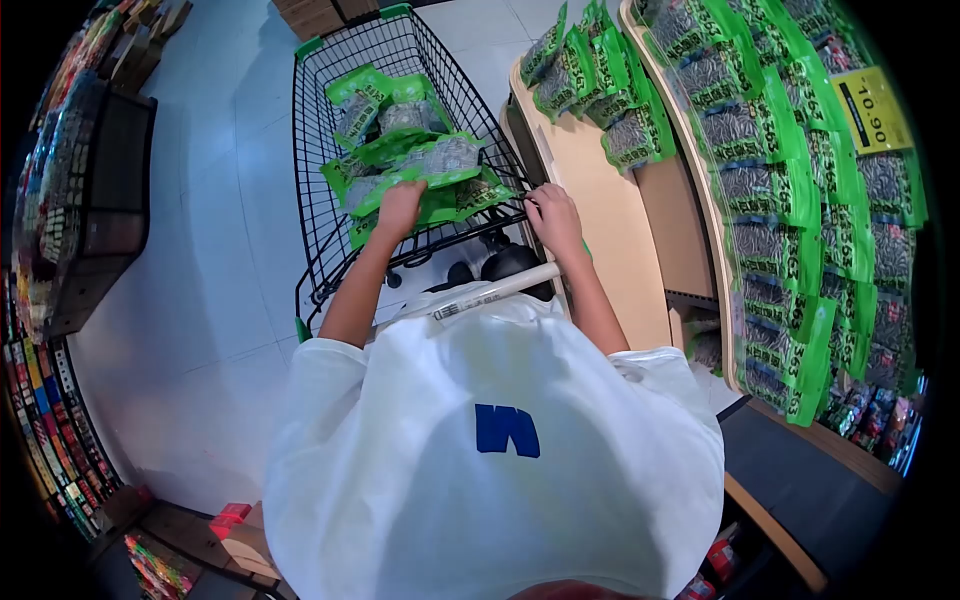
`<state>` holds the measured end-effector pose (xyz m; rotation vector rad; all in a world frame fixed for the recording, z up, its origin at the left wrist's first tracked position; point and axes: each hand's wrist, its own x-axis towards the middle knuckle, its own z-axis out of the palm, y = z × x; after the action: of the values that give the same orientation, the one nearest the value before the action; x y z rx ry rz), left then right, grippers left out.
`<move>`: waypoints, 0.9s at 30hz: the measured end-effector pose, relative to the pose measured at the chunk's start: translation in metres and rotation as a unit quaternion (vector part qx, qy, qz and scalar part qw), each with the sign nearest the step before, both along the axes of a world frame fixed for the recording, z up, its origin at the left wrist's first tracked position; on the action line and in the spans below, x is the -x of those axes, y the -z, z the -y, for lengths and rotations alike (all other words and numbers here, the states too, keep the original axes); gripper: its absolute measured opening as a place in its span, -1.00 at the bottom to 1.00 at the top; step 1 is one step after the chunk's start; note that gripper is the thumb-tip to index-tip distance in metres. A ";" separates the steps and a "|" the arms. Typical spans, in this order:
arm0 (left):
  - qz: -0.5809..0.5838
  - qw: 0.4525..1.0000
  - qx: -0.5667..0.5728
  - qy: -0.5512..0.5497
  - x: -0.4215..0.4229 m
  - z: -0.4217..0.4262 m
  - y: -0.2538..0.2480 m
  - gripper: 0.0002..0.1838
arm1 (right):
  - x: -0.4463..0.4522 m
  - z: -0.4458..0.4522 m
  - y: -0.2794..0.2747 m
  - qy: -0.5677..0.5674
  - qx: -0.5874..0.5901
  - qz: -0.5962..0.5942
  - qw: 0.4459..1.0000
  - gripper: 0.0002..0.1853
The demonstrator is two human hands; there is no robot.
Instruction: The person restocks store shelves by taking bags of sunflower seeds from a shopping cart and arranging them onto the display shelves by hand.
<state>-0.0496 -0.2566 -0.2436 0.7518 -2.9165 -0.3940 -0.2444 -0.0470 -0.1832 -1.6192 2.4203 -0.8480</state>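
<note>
Green bags (440, 157) are heaped in a wire cart (455, 85). Left hand (401, 208) is set partly curled against the nearer bags; whether one is gripped cannot be told. Right hand (553, 218) is held with fingers bent at the cart's near right corner; its grip cannot be told. Similar bags are stocked on the shelf (630, 230) at right, marked 10.90 by a yellow tag (872, 110).

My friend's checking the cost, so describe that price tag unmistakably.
Start at the shopping cart and look right, past the wooden ledge, to the shelved green bags. At the picture's upper right is the price tag: yellow, printed 10.90, unlike its green neighbours.
</note>
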 end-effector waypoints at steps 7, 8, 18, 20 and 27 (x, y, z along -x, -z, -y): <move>-0.227 0.971 0.073 -0.028 0.008 -0.016 -0.098 -0.73 | -0.001 0.008 0.001 -0.001 0.072 0.086 0.994 -0.49; -0.231 0.970 0.073 -0.006 0.009 -0.017 -0.103 -0.71 | -0.002 0.011 -0.006 -0.016 0.055 0.119 0.991 -0.31; -0.320 0.934 0.130 0.092 0.019 -0.060 -0.205 -0.66 | 0.004 0.024 -0.103 -0.094 0.029 0.316 0.944 -0.70; -0.348 0.924 0.116 0.108 0.026 -0.062 -0.213 -0.66 | 0.014 0.015 -0.113 -0.088 0.074 0.229 0.967 -0.76; -0.373 0.926 0.025 -0.054 0.036 -0.029 -0.182 -0.75 | 0.085 -0.044 -0.095 0.141 0.216 0.192 0.947 -0.83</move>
<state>-0.0853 -0.2280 -0.0615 0.5793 -2.1517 -0.4659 -0.3291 -0.0032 -0.0887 -1.0671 2.3115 -1.6655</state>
